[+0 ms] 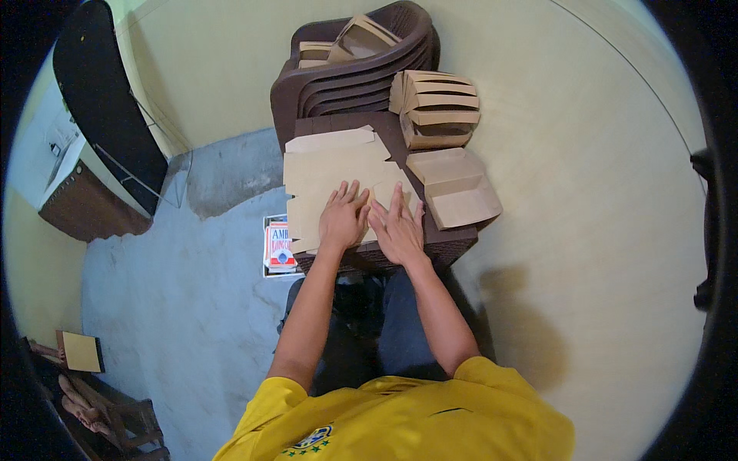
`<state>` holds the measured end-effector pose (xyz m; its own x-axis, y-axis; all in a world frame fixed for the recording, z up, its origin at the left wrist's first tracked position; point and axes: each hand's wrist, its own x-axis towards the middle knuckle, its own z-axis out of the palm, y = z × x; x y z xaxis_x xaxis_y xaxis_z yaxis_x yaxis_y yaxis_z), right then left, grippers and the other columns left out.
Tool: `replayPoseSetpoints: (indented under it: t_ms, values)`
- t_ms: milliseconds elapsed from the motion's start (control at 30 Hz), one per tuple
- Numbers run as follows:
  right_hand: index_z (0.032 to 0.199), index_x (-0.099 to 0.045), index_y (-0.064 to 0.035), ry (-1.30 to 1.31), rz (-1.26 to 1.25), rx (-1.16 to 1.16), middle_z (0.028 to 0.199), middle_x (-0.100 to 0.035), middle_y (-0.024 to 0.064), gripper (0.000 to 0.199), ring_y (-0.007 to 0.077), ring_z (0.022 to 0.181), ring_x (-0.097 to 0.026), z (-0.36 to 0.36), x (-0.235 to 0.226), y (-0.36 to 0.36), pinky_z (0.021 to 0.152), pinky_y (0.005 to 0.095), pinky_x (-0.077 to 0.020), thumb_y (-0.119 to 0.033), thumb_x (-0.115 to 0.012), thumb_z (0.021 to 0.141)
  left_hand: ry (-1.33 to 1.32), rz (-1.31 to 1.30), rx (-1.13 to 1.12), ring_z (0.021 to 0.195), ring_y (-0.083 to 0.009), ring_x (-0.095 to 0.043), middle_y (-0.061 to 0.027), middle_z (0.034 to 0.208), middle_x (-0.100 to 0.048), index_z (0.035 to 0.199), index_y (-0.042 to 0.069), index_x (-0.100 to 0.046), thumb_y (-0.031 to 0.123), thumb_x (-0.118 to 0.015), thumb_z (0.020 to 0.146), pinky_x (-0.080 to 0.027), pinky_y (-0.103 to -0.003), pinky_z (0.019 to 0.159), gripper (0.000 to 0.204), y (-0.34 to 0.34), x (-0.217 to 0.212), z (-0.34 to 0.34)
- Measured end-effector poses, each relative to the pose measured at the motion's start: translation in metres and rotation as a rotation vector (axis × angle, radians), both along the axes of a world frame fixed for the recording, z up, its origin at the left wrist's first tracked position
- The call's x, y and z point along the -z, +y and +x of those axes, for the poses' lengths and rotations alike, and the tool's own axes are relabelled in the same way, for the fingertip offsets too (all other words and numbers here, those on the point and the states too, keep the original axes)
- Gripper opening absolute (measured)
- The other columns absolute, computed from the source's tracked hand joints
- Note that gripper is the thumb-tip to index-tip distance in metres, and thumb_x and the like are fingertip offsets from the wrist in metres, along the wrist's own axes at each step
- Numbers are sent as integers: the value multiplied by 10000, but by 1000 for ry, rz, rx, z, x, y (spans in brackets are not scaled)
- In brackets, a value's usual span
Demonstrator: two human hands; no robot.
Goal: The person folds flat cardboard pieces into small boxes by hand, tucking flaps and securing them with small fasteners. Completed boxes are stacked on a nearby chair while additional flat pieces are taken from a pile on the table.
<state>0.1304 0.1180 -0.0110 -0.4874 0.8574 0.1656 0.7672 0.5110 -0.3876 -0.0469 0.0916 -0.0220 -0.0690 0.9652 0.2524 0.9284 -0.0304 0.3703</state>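
A flat tan cardboard box blank (319, 165), with cut tabs and flaps along its edges, lies on a dark brown woven-pattern table (453, 244). My left hand (344, 219) rests palm down on the sheet, fingers stretched out and slightly spread. Close beside it, my right hand (397, 230) also presses flat on the cardboard near its right side, fingers apart. Neither hand grips anything. The part of the sheet under my palms is hidden. At the table's right edge sits an open folded cardboard tray (465, 201) with a divided inside.
Behind the tray stands a stack of nested cardboard boxes (442, 138). Stacked brown plastic chairs (346, 88) hold more folded boxes (361, 38) at the back. A box of printed packets (280, 250) lies on the floor at left. A person's bare foot (84, 411) shows lower left.
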Motion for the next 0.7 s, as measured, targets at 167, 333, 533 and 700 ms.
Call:
replayPoseSetpoints:
  t_ms: [167, 333, 533, 700]
  values:
    - [1632, -372, -23, 427, -103, 224, 1315, -735, 208, 669, 417, 1377, -571, -28, -6, 60, 1200, 572, -352, -409, -497, 1101, -73, 97, -84, 1558, -347, -412, -157, 1646, -507, 1521, 98, -610, 339, -522, 1102, -308, -490, 1300, 491, 4, 6, 3]
    - [1512, -477, -3, 329, -96, 399, 1143, -769, 239, 574, 476, 1100, -709, -51, -2, 94, 1004, 548, -515, -231, -585, 996, -171, 55, -121, 1497, -339, -467, -148, 1607, -534, 1510, 62, -577, 364, -591, 1070, -356, -487, 1244, 533, 17, 4, -5]
    - [1394, -624, -30, 607, -308, 245, 1253, -739, 265, 446, 451, 1189, -687, -60, 5, 107, 1014, 514, -531, -227, -597, 995, -20, 66, -203, 1314, -327, -560, -113, 1454, -619, 1488, 100, -610, 355, -611, 1054, -430, -463, 1119, 503, 23, -14, 5]
    - [1399, -594, -39, 488, -79, -190, 1206, -735, 252, 426, 408, 1172, -699, -49, 14, 77, 1012, 485, -530, -266, -603, 1039, -82, 73, -212, 1310, -323, -555, -92, 1430, -627, 1482, 172, -654, 299, -651, 1006, -434, -459, 1112, 493, 25, -14, 3]
